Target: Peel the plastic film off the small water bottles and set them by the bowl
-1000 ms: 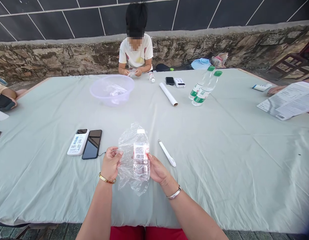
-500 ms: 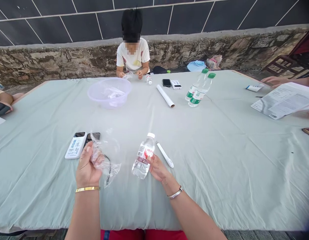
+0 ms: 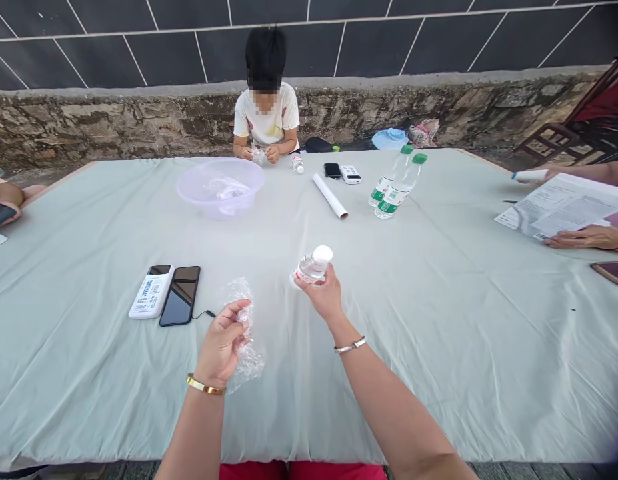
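Note:
My right hand (image 3: 323, 293) is closed around a small clear water bottle (image 3: 309, 268) with a white cap and a red-and-white label. The bottle leans, its cap towards me, above the middle of the cloth. In my left hand (image 3: 223, 343) a crumpled clear plastic bag (image 3: 247, 363) is pinched, hanging down on the right side of the fingers. Just left of that hand lie a black phone (image 3: 181, 297) with a short strap and a white power bank (image 3: 151, 291).
Beyond my hands stand a translucent purple basin (image 3: 186, 195) with plastic inside, a white roll (image 3: 330, 196) and two green-capped bottles (image 3: 393, 197). Across the table (image 3: 439, 320), a person (image 3: 267, 120) handles clear plastic. At right, another person's hand (image 3: 583, 237) holds papers (image 3: 563, 203).
The bottle has moved up and away from me, its cap tipping towards me. My left hand moved right and down with the bag, uncovering the phone. The white strip beside the bottle is now hidden.

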Demonstrator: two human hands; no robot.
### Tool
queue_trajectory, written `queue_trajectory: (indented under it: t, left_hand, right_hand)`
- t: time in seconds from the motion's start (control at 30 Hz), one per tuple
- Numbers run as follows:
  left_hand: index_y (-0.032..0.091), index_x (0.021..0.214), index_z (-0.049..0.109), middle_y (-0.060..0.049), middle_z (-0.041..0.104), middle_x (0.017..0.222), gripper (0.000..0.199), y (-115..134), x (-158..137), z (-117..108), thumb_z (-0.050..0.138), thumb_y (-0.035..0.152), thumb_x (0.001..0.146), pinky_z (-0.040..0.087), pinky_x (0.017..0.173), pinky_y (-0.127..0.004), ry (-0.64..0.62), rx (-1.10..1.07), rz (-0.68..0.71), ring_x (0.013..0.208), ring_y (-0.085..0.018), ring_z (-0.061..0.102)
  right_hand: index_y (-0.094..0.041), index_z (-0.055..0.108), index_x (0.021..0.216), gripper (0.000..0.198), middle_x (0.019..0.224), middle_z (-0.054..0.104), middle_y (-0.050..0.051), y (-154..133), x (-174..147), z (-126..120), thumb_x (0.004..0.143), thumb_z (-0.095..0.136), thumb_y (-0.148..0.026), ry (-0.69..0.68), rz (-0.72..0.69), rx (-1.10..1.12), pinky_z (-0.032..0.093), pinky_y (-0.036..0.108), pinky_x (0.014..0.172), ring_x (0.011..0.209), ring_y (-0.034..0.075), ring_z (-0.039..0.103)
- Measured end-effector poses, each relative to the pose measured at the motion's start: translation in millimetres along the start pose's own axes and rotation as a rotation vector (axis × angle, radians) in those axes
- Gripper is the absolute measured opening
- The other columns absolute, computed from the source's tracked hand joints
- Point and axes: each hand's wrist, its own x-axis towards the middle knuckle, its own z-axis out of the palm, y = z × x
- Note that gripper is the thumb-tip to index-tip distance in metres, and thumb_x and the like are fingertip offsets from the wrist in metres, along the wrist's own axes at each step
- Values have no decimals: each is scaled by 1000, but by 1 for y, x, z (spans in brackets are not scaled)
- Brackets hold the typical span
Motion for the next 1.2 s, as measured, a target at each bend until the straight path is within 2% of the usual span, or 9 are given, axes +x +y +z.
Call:
queue_trajectory:
  t: [0.13,0.3,0.53,0.73,0.83,0.9,1.03,1.1,1.2]
  left_hand:
    - [15,91,69,5,47,59,32,-12,4,9,71,17,59,32,45,-18,-22,-16,-88,49,-5,40]
    - [17,90,68,5,48,58,28,-9,4,19,75,20,62,34,46,-19,-128,-98,-166,49,-6,41]
    - [18,90,67,3,51,68,29,-1,-1,24,79,22,64,44,52,-23,-178,-109,-101,53,-6,44]
    - [20,87,63,4,52,64,31,14,-25,47,79,32,63,36,36,-20,-367,-74,-172,42,-6,42]
    - [20,89,63,2,57,73,31,33,-30,43,77,35,66,41,41,-21,-231,144,35,48,-8,49]
    - [20,92,64,3,56,70,29,43,-24,32,74,36,70,43,48,-22,-43,351,223,51,-9,50]
    - [21,81,68,1,58,71,19,47,-8,6,67,38,74,41,56,-24,218,799,537,57,-11,47]
    - [20,68,66,1,56,67,25,40,-5,-4,63,43,75,37,55,-24,133,935,489,56,-12,44]
    - [18,58,60,2,46,57,38,27,-12,-15,62,51,75,31,49,-23,-224,844,202,51,-10,39]
  right_hand:
    - [-22,52,116,63,104,65,5,11,36,-3,60,72,-44,140,-33,-257,46,38,81,95,24,58]
    - [-21,51,116,62,105,65,7,18,47,-5,62,70,-46,97,-56,-374,46,39,82,98,26,60]
    - [-21,35,137,86,136,46,18,-7,-3,-22,67,64,-62,107,-41,-178,39,48,97,123,30,46]
    - [-22,32,141,107,128,52,15,-46,-61,6,59,44,-89,-848,-192,493,40,40,97,120,27,49]
    - [-15,48,128,102,94,62,8,-49,-78,19,57,49,-88,-1123,-88,558,47,34,79,86,20,59]
    - [-15,57,116,85,72,57,-1,-48,-87,17,58,62,-77,-1209,3,457,44,26,62,64,13,51]
    - [-16,67,89,34,60,46,-5,-55,-82,-13,76,64,-48,-1172,39,162,32,20,51,54,7,37]
    - [-16,67,80,30,60,46,-4,-63,-67,-29,79,62,-45,-1030,34,148,31,21,51,55,7,37]
    - [-17,65,73,29,61,50,-3,-73,-46,-40,75,66,-46,-657,34,161,32,22,51,56,8,39]
